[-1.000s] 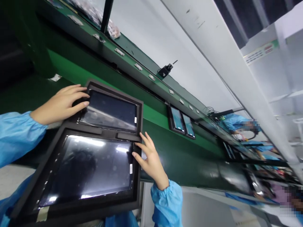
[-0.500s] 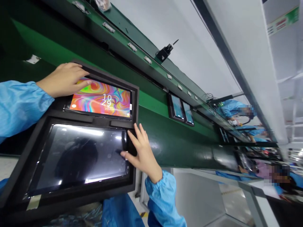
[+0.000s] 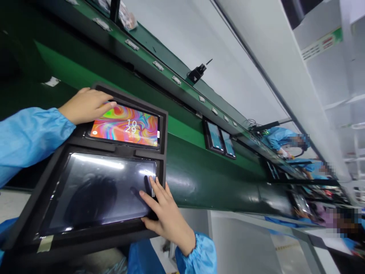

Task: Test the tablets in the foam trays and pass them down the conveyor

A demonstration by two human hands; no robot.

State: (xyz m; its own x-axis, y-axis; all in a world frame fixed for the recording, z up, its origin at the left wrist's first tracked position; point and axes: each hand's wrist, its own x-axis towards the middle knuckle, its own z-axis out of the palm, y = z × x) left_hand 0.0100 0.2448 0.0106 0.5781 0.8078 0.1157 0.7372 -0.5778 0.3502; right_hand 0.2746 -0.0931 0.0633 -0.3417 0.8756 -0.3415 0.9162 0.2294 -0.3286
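Observation:
A black foam tray (image 3: 164, 125) lies on the green conveyor belt (image 3: 199, 171) and holds two tablets. The far tablet (image 3: 125, 127) is lit with a swirling coloured screen showing 10 29. The near tablet (image 3: 97, 190) is dark and reflects ceiling lights. My left hand (image 3: 87, 104) rests flat on the far tablet's left end, fingers stretched over its edge. My right hand (image 3: 161, 209) lies on the near tablet's right end, fingers spread on the glass and thumb at the tray's lower edge. Both arms wear blue sleeves.
Further along the belt sits another black tray with two lit tablets (image 3: 221, 139). Beyond it, people in blue coats (image 3: 281, 139) work at more trays. A black sensor bracket (image 3: 198, 72) stands on the belt's far rail. White shelving runs overhead on the right.
The far tablet's screen went from dark to lit. My right hand slid from the tray's right rim down onto the near tablet's right end. My left hand stayed on the far tablet.

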